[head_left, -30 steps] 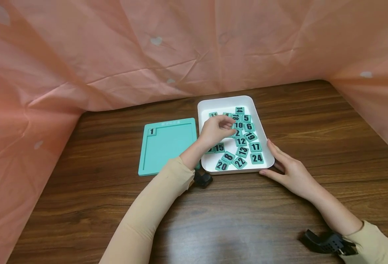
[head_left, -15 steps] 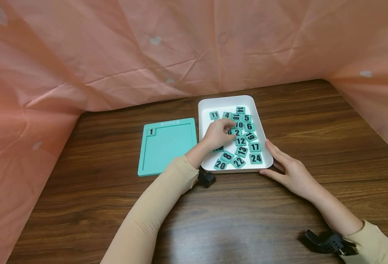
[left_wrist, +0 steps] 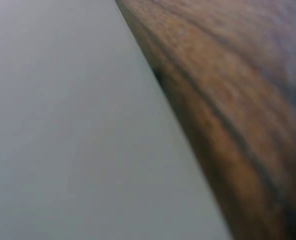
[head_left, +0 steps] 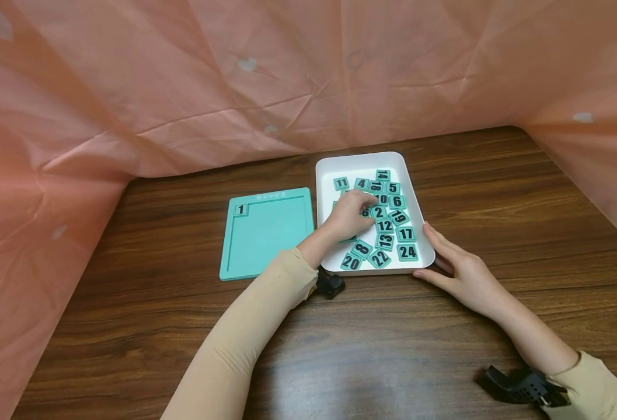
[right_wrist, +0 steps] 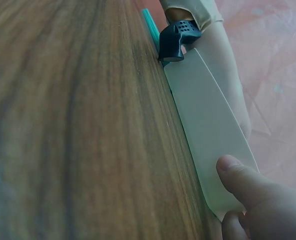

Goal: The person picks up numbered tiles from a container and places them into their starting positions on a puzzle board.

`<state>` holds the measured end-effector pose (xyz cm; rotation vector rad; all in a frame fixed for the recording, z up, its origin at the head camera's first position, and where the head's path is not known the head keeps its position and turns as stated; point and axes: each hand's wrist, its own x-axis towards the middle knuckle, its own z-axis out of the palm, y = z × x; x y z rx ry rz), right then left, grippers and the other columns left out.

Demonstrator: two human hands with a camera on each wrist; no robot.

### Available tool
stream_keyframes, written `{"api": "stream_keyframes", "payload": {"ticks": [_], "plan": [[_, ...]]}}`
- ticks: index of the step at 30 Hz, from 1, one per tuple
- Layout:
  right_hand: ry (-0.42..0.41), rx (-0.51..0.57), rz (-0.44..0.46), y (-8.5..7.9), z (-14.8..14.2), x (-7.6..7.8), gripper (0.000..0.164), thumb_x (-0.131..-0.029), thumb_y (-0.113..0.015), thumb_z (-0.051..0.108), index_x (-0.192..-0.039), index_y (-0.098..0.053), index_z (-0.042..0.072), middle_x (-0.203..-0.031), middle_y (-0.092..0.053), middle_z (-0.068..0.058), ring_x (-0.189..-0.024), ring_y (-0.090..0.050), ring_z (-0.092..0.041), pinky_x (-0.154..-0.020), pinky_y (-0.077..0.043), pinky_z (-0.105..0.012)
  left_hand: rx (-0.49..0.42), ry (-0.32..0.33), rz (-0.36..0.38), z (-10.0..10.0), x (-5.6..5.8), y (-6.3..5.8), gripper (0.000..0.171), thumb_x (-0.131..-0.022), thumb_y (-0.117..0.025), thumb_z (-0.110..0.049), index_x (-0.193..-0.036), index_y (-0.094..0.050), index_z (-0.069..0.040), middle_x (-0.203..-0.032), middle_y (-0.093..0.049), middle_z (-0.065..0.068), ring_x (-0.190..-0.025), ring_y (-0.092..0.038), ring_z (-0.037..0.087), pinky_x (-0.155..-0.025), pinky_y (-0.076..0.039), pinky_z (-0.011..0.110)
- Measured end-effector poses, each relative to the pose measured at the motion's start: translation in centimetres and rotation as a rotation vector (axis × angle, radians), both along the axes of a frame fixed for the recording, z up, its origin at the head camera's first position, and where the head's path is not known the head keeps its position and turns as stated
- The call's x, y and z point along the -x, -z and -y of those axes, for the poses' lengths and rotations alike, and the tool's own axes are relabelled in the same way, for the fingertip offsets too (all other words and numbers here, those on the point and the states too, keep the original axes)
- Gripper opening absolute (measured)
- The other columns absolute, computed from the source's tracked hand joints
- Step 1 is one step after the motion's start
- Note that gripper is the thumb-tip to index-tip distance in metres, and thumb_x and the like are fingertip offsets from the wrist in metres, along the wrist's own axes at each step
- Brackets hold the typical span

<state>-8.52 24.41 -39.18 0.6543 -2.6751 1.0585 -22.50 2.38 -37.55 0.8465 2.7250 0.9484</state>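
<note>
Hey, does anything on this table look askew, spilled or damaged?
Nothing looks spilled or damaged. The only untidy spot is the white tray, where the number tiles lie jumbled: tile 14 and tile 18 are turned sideways, and tile 19 sits askew. On the teal board, tile 1 reads upright.

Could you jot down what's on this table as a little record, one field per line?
White tray: number tiles scattered inside
Left hand: over the tray, near tile 2; contact unclear
Right hand: holds the tray's near right corner
Green board: left of the tray, tile 1 in its far left corner
Table: dark wood
Backdrop: pink cloth
</note>
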Motion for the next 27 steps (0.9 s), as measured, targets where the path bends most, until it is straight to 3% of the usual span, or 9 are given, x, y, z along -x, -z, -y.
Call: {"api": "stream_keyframes", "payload": {"ticks": [8,16,27], "plan": [[-0.004,0.007,-0.001,-0.05,0.09,-0.03,0.084,-0.079,-0.078,0.008,-0.148,-0.031,0.004,-0.149,-0.031,-0.023,-0.132,-0.028,-0.004,-0.090,-0.033,-0.004,0.038,0.011,-0.040,-0.01,-0.04,-0.02,0.035,-0.087,-0.070,-0.012,-0.120,-0.065,-0.003,-0.107,-0.062,0.005,-0.089,-0.048,0.013,-0.075,-0.039,0.019],[0.003,-0.004,0.008,-0.13,0.02,-0.06,0.084,-0.080,-0.077,0.010,-0.149,-0.030,0.005,-0.149,-0.031,-0.023,-0.132,-0.030,-0.011,-0.090,-0.032,-0.003,0.069,-0.002,-0.015,-0.15,-0.17,-0.30,0.033,-0.086,-0.072,-0.014,-0.117,-0.066,-0.003,-0.109,-0.060,0.005,-0.096,-0.049,0.014,-0.081,-0.040,0.020],[0.007,-0.012,0.006,-0.05,-0.09,-0.08,0.084,-0.080,-0.077,0.011,-0.149,-0.030,0.005,-0.149,-0.031,-0.023,-0.131,-0.031,-0.013,-0.090,-0.030,-0.002,-0.077,-0.006,0.025,0.05,-0.31,-0.18,0.029,-0.084,-0.073,-0.011,-0.111,-0.067,-0.004,-0.104,-0.056,0.004,-0.092,-0.049,0.013,-0.077,-0.041,0.016]]}}
